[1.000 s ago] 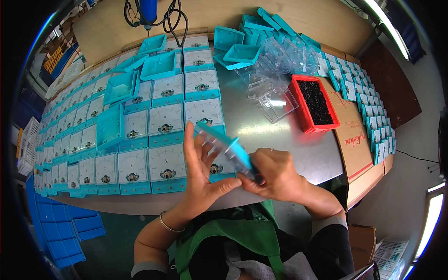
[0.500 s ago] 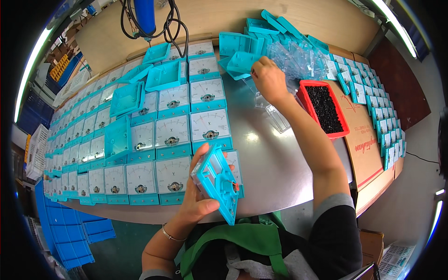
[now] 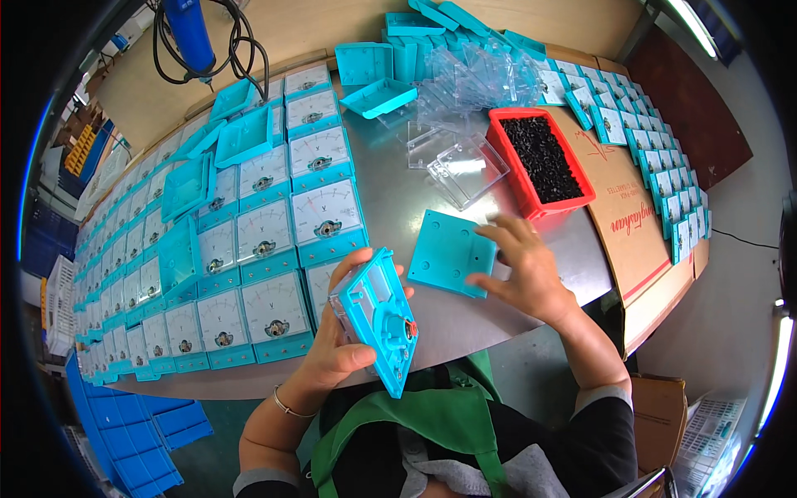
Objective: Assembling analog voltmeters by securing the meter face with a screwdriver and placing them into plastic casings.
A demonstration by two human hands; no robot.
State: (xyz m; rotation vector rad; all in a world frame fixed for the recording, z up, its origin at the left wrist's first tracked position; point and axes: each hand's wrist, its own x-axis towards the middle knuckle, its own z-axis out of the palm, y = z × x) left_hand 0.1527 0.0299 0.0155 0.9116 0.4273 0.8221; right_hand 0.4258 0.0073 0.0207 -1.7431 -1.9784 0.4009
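Observation:
My left hand (image 3: 334, 336) grips a turquoise panel meter (image 3: 384, 319) by its sides, tilted above the near table edge. Its turquoise back faces right, with a round boss and a small orange-red part showing. On the metal table beside it lies a turquoise square case (image 3: 444, 257), flat face up, with several round marks near its corners. Over the right edge of that case is my right hand (image 3: 531, 278), fingers spread and holding nothing. The thumb is close to the case's near right corner; whether it touches I cannot tell.
Rows of meters (image 3: 311, 216) cover the table's left, some topped by turquoise cases (image 3: 245, 137). A red bin (image 3: 564, 207) of small black parts stands right, beside clear covers (image 3: 469, 170). Behind are stacked cases (image 3: 364, 65); a blue electric screwdriver (image 3: 189, 37) hangs back left. More meters (image 3: 656, 158) sit on cardboard.
My right hand has come back from the case stack toward me; a turquoise case now lies under it on the table. My left hand still holds the meter. The whole view has shifted.

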